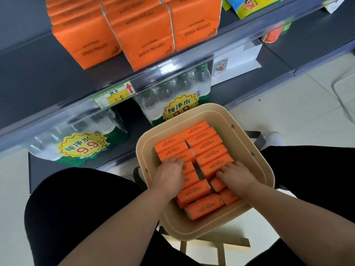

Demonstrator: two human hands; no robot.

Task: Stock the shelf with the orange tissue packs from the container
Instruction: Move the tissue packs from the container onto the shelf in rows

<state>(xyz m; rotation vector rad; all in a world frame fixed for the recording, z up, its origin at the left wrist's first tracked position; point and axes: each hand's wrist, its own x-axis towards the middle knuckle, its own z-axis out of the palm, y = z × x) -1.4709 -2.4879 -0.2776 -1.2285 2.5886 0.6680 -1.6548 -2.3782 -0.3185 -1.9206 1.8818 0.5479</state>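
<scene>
So the step in hand looks like the pick-up. Both hands are down inside the square beige plastic container (pixel 194 232) at lower centre of the frame. The small plastic-wrapped orange tissue packs (pixel 206 148) are all in there for now, laid flat in two rows. The far end is tidy, and the end nearest the body is a bit jumbled, with a couple of packs skewed.

The left hand (pixel 171 167) is curled over a pack in the left row, with the fingers hooked down at the gap between the rows, so a hold seems to be had there. The right hand (pixel 235 174) is spread loosely on top of the right row. Whether anything is actually gripped can't be told, since the thumb is hidden.

Probably best if one or two packs are taken per hand by the long sides and lifted straight up, so the neighbours aren't dragged out of line. The loose ones at the near end would be the easier start.

The dark grey metal shelf (pixel 38 73) at upper left already holds bigger orange tissue bundles (pixel 148 41), with free room to their left. Shrink-wrapped water bottle packs (pixel 76 139) are sat on the shelf below.
</scene>
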